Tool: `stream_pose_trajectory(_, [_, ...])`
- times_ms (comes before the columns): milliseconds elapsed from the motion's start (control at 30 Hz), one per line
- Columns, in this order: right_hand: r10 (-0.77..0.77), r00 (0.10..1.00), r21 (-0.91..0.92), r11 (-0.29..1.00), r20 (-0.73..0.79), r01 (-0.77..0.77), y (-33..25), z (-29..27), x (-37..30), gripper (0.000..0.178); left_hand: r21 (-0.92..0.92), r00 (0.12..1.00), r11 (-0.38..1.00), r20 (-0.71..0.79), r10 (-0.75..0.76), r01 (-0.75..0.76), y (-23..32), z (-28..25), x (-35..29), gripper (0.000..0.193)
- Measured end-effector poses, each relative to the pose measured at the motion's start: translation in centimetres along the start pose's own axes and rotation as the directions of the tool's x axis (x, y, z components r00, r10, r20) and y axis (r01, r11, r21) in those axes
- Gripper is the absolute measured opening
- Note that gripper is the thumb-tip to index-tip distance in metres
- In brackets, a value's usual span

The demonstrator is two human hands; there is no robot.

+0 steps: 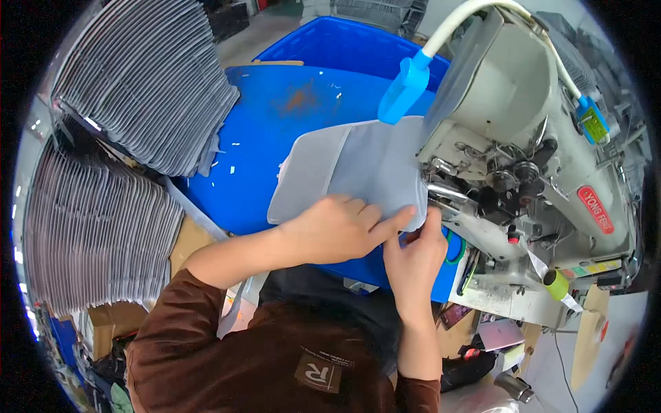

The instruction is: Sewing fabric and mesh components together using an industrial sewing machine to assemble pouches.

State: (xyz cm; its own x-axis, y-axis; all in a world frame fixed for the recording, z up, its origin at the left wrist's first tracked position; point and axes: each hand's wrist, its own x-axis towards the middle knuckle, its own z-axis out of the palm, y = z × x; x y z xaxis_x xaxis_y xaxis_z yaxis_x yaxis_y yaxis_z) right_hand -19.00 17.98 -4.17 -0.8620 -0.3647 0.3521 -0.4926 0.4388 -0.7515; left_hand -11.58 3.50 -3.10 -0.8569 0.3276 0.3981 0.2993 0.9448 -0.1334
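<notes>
One gray fabric piece (375,162) is lying on the blue tabletop (258,131) near its near edge, its right end reaching to the sewing machine (506,89). The left hand (337,228) is resting on the piece, fingers curling together and index finger pointing toward the near right corner; whether its thumb is gripping, one cannot tell. The right hand (418,258) is apparently pinching that corner between thumb and bent forefinger. For best control, the left hand should be pressing lightly, the right should be aligning the border, and fingertips should be staying clear of the mechanism. The machine is occupying the tabletop's right edge and hiding part of the piece; a blue fitting (405,88) is hanging above. Green-handled scissors (454,249) are lying beside the right hand. Two stacks, upper (148,82) and lower (103,234), are crowding the left edge; a blue bin (337,38) is standing beyond the far edge.
</notes>
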Motion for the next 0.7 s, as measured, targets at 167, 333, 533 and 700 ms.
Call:
stream_pose_trajectory(167, [0.041,0.999,0.098,0.994,0.011,-0.041,0.5,-1.1,-0.4,0.016,0.11,0.999,0.993,-0.014,0.049,-0.047,-0.5,-1.9,1.1,0.047])
stream_pose_trajectory(333, [0.087,0.995,0.241,0.966,0.039,-0.094,0.6,-1.5,-0.3,0.013,0.179,0.999,0.983,0.004,0.053,-0.053,-0.5,-2.3,1.3,0.047])
stream_pose_trajectory(533, [0.14,0.988,0.353,0.923,0.064,-0.153,1.6,-0.9,0.9,0.011,0.161,0.998,0.985,-0.001,0.063,-0.062,-1.8,-1.4,2.2,0.047])
stream_pose_trajectory(700, [0.162,0.984,0.38,0.908,0.071,-0.177,1.9,-0.5,1.8,0.009,0.161,0.998,0.985,0.007,0.06,-0.06,-2.8,-0.7,2.9,0.044])
